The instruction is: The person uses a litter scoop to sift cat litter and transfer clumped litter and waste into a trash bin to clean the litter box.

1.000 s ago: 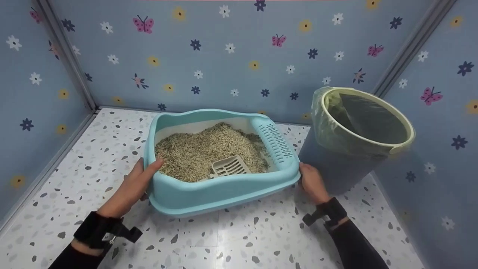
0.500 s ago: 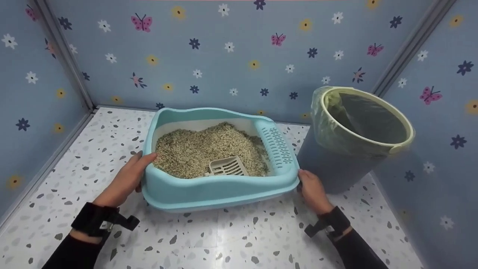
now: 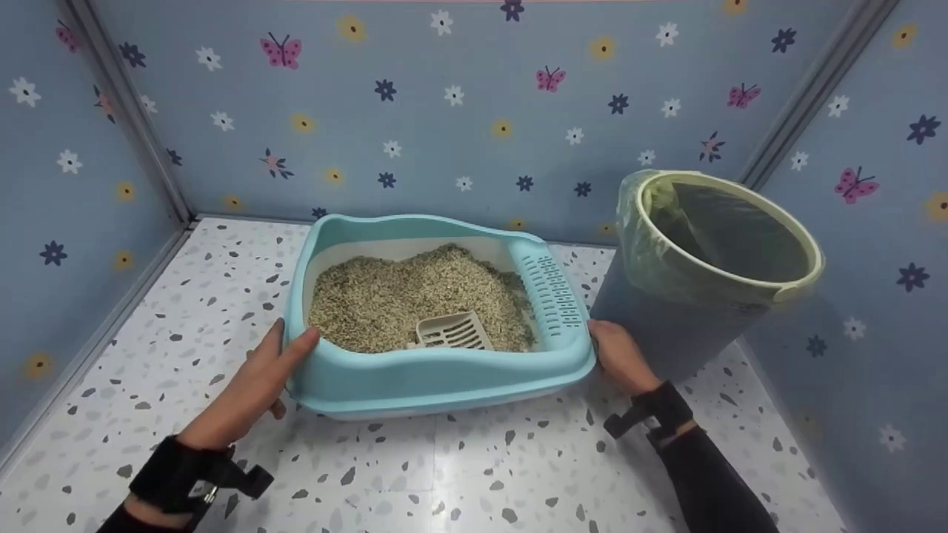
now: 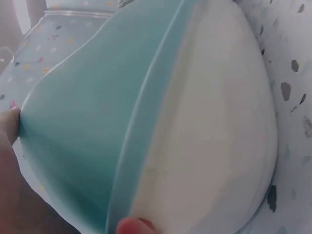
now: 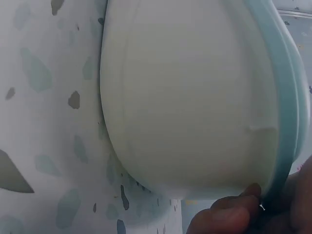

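A blue and white cat litter box point(image 3: 444, 377) stands on the floor, holding a mound of beige-grey litter point(image 3: 385, 296). A beige slotted litter scoop point(image 3: 452, 331) lies on the litter near the front wall, its handle mostly hidden. At the box's left end my left hand point(image 3: 248, 385) grips the rim, thumb over the top edge. One of its fingertips point(image 4: 136, 225) shows below the blue lip in the left wrist view. My right hand point(image 3: 622, 359) holds the opposite end; its curled fingers point(image 5: 224, 214) reach under the blue lip in the right wrist view.
A tall grey-blue trash bin point(image 3: 652, 333) with a translucent liner over its cream rim stands close by the right hand. A flowered blue wall point(image 3: 459, 133) rises behind the box, with panels on both sides. The floor point(image 3: 385, 474) is white with grey specks.
The litter box has shifted slightly back, and its front left corner sits a little farther from me. Both hands stay on it; the left thumb has shifted slightly along the rim.
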Motion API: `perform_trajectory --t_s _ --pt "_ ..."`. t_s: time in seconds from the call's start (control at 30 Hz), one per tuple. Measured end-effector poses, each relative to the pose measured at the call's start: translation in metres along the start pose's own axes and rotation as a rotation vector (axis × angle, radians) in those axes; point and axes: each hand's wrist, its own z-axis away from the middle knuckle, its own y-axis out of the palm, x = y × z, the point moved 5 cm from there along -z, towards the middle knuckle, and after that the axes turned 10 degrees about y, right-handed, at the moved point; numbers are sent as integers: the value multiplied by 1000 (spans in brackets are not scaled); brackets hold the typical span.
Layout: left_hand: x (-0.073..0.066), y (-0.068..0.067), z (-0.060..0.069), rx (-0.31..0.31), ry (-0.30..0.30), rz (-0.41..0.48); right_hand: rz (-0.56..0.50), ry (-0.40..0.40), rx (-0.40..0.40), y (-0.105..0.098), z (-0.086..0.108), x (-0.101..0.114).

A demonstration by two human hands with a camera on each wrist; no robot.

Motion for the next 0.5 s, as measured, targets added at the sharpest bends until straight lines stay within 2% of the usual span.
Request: perform_trajectory --t_s 0.1,0.2,0.37,0.5 --pt "1 4 -1 -38 11 -5 41 -2 -14 1 7 3" --pt "5 1 -4 -68 -16 3 34 -4 -33 3 20 7" --pt "11 -11 -16 -99 -27 0 -51 11 -7 8 40 8" --pt "17 -21 -24 -119 -59 -3 -139 52 65 10 52 6"
